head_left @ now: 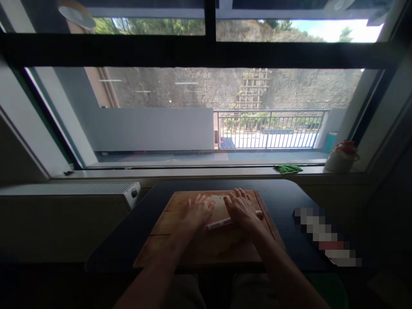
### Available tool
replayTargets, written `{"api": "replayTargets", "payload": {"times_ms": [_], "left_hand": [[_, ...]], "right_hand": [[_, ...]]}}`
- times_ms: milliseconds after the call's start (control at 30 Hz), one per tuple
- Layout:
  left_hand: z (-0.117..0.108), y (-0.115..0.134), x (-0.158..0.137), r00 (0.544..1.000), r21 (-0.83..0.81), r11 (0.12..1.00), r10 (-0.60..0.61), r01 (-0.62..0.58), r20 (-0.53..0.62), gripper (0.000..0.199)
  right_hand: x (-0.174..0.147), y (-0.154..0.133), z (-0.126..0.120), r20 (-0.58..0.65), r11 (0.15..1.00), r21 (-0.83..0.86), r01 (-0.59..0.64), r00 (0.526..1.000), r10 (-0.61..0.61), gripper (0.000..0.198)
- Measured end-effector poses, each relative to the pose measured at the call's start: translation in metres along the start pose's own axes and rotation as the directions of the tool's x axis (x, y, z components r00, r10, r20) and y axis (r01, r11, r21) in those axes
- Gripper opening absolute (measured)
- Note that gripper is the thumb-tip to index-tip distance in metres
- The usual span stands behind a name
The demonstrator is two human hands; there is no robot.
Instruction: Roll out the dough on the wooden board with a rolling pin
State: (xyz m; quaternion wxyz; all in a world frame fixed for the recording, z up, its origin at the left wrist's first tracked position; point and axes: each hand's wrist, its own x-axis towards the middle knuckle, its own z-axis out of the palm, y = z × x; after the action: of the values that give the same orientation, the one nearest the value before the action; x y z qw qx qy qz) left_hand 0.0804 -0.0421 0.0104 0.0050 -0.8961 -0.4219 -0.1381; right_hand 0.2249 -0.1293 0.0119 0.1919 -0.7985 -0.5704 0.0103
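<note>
Head view: two hands (222, 210), one rolling pin (222, 223)

Domestic room, likely a home. Evidence: wide window (206, 111) onto a railed balcony (268, 128), white radiator (96, 191) under the sill, ceramic pot (341, 156) on the ledge, wooden board (180, 214) on a dark table (283, 197).

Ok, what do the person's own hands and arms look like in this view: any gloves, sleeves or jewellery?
Both arms are bare up to the frame's lower edge: no sleeves in view. The left hand and right hand wear no gloves. No watch, ring or bracelet can be made out, though the light is dim.
</note>
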Motion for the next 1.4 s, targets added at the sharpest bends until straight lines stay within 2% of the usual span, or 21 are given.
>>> {"api": "replayTargets", "payload": {"times_ms": [33,100,200,300,400,467,567,700,800,967,1067,1133,1267,1400], "left_hand": [[0.001,0.001,-0.001,1.0,-0.004,1.0,-0.005,0.005,-0.022,0.044],[-0.002,0.004,-0.012,0.99,0.0,1.0,0.027,-0.027,-0.135,0.044],[-0.012,0.013,-0.045,0.946,0.031,0.989,0.144,-0.141,-0.292,0.042],[-0.018,0.024,-0.08,0.935,0.05,0.97,0.243,-0.238,-0.257,0.04],[-0.017,0.028,-0.091,0.935,0.068,0.961,0.277,-0.269,-0.222,0.039],[-0.015,0.024,-0.081,0.941,0.074,0.969,0.245,-0.234,-0.234,0.038],[-0.011,0.014,-0.05,0.96,0.057,0.992,0.126,-0.115,-0.252,0.039],[-0.006,0.003,-0.021,0.987,0.014,1.0,-0.023,0.025,-0.159,0.04],[-0.002,0.001,-0.032,0.992,0.004,0.999,-0.038,0.039,-0.118,0.04],[0.0,0.011,-0.081,0.979,0.026,1.0,0.007,-0.002,-0.203,0.041],[0.001,0.015,-0.088,0.972,0.045,0.999,0.026,-0.016,-0.233,0.04],[0.0,0.012,-0.075,0.976,0.038,0.999,0.01,-0.001,-0.22,0.039],[-0.003,0.001,-0.032,0.982,0.003,0.997,-0.069,0.071,-0.176,0.036],[-0.008,-0.007,-0.007,0.971,-0.005,0.994,-0.104,0.105,-0.216,0.029]], "right_hand": [[-0.004,0.0,0.003,-0.002,1.0,-0.003,0.008,1.0,-0.008,0.053],[-0.021,0.001,0.006,0.006,0.999,-0.012,0.032,0.999,-0.032,0.052],[-0.059,0.002,0.004,0.008,0.997,-0.041,0.064,0.998,-0.064,0.048],[-0.091,0.001,0.001,-0.019,0.994,-0.071,0.086,0.996,-0.087,0.047],[-0.095,-0.001,0.0,-0.042,0.994,-0.073,0.079,0.996,-0.082,0.046],[-0.081,-0.002,0.0,-0.033,0.996,-0.06,0.058,0.998,-0.06,0.046],[-0.049,-0.003,-0.003,0.019,1.0,-0.028,0.011,1.0,-0.011,0.046],[-0.028,-0.001,-0.006,0.06,1.0,-0.018,-0.012,0.998,0.013,0.047],[-0.045,-0.002,-0.003,0.008,0.999,-0.034,0.021,1.0,-0.021,0.046],[-0.092,-0.006,0.003,-0.114,0.995,-0.088,0.043,0.992,-0.053,0.043],[-0.095,-0.005,0.003,-0.122,0.995,-0.083,0.052,0.991,-0.062,0.043],[-0.081,-0.005,0.002,-0.097,0.996,-0.076,0.048,0.994,-0.055,0.044],[-0.033,-0.005,-0.005,0.012,0.999,-0.048,-0.012,1.0,0.012,0.045],[-0.004,-0.007,-0.005,-0.056,0.998,-0.038,-0.04,0.998,0.038,0.045]]}}
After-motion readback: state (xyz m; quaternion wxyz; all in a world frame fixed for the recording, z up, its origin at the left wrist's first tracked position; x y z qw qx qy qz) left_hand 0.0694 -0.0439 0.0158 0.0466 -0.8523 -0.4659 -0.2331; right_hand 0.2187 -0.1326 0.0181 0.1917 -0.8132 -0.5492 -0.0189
